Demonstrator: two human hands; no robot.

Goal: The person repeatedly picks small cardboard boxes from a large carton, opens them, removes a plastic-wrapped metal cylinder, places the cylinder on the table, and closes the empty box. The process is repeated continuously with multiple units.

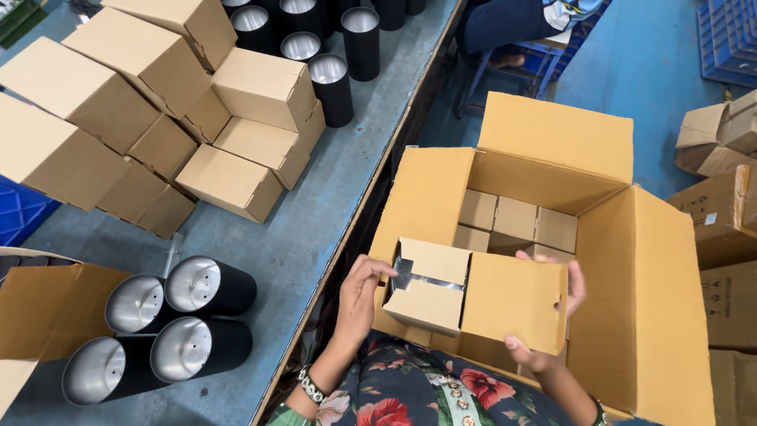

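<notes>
My right hand (561, 315) grips a small brown cardboard box (505, 298) from its right side, holding it over the near edge of a large open carton (654, 292). My left hand (361, 293) touches the small box's open end flaps (430, 284), where a shiny metal part shows in the gap. Inside the large carton lie several small closed boxes (516, 221) packed side by side.
A grey workbench (315, 213) on the left carries a pile of closed small boxes (158, 118), upright black cylinders (331, 87) at the back and several lying near the front (169, 323). More cartons (721, 229) stand at right. Another person sits at top (512, 24).
</notes>
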